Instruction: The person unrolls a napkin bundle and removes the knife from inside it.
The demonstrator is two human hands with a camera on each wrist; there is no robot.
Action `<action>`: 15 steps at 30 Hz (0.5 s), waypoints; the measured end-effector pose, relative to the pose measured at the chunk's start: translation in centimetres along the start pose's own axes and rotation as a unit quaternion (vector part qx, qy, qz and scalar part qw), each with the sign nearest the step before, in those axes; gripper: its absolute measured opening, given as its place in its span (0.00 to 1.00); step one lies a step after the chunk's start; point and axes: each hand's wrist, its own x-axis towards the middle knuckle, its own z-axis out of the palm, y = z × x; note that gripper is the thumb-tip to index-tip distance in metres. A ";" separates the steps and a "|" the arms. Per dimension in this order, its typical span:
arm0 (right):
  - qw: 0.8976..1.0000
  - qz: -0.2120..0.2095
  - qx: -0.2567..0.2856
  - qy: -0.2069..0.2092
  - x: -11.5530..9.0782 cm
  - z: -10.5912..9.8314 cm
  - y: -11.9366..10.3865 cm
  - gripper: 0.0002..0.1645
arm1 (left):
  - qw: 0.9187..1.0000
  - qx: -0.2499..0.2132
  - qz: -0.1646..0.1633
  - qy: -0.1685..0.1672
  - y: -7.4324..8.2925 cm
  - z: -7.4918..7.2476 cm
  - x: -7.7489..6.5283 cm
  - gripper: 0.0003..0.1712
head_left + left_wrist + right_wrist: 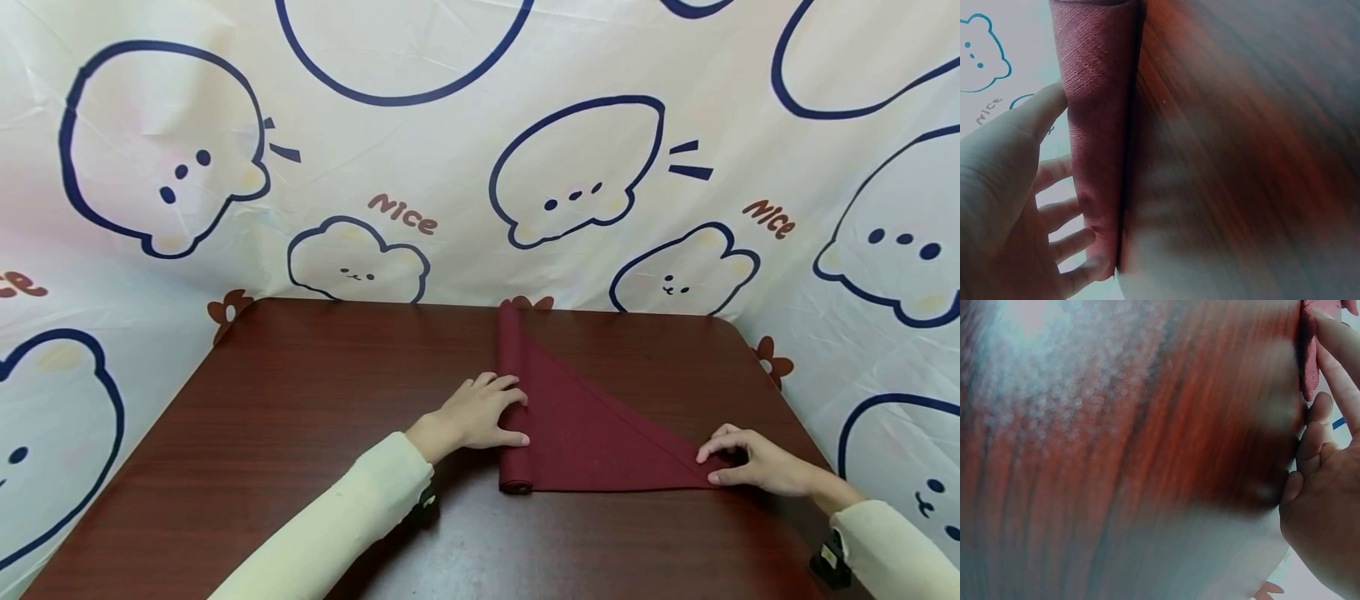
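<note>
A dark red cloth (600, 433) lies on the table as a flat triangle, its left side wound into a long roll (510, 350) that points away from me. My left hand (480, 412) rests on the roll from the left, fingers spread and thumb nearer to me. In the left wrist view, its fingertips and thumb touch the side of the roll (1100, 112). At the triangle's narrow right corner, my right hand (768, 462) holds the cloth with bent fingers and thumb. A small fold of cloth (1311, 369) shows beside these fingers in the right wrist view.
The dark brown wooden table (337, 383) has rounded far corners. A pale cloth backdrop (465, 158) with cartoon drawings hangs behind it and along both sides. The far end of the roll reaches the table's back edge.
</note>
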 end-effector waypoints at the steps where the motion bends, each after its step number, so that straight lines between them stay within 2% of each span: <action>1: 1.000 0.001 0.001 -0.001 0.0 0.0 0.0 0.10 | 1.000 -0.002 0.001 0.000 -0.1 0.0 -0.1 0.34; 15: 1.000 -0.001 0.004 0.000 0.1 0.0 0.0 0.11 | 1.000 -0.029 0.008 0.002 -1.5 -0.6 -0.9 0.35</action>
